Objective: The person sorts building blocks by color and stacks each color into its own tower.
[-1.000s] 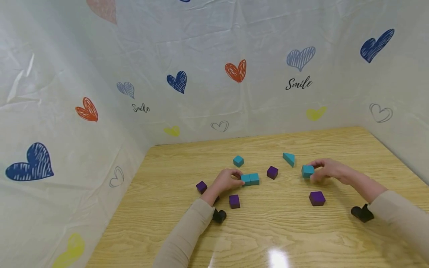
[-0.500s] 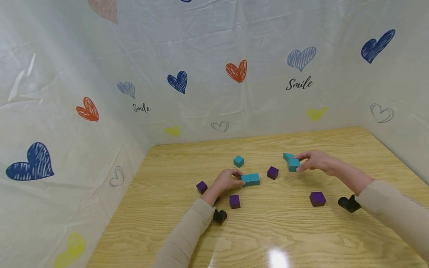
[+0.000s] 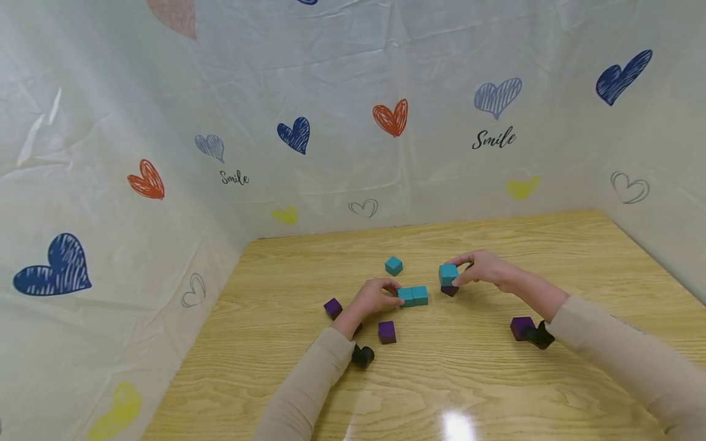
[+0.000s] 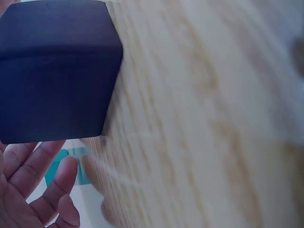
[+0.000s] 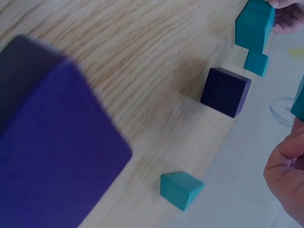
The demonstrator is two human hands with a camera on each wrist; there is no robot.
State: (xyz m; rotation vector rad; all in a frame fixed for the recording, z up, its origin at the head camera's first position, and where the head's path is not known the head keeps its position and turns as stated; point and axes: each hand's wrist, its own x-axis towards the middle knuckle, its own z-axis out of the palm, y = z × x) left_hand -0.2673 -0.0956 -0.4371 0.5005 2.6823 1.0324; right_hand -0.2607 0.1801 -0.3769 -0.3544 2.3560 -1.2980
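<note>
Two teal cubes (image 3: 412, 296) sit side by side on the table. My left hand (image 3: 377, 297) pinches the left one of the pair between thumb and fingers. In my right hand (image 3: 486, 270) is another teal cube (image 3: 448, 274), held off the table. In the head view it partly covers a purple cube (image 3: 449, 291); the right wrist view shows that purple cube (image 5: 225, 90) apart from the held teal cube (image 5: 299, 102). A further teal cube (image 3: 394, 266) lies behind the pair. My right hand hides the teal triangular block (image 5: 180, 188) from the head view.
Purple blocks (image 3: 387, 332) lie nearer me, one (image 3: 333, 308) left of my left wrist and one (image 3: 521, 327) under the right wrist camera (image 3: 539, 336). The wooden table (image 3: 441, 373) meets a white sheet (image 3: 331, 165) printed with hearts at the back and sides.
My right hand has carried its teal cube leftward, past the triangular block, to beside the teal pair. The left hand has stayed where it was on its cube.
</note>
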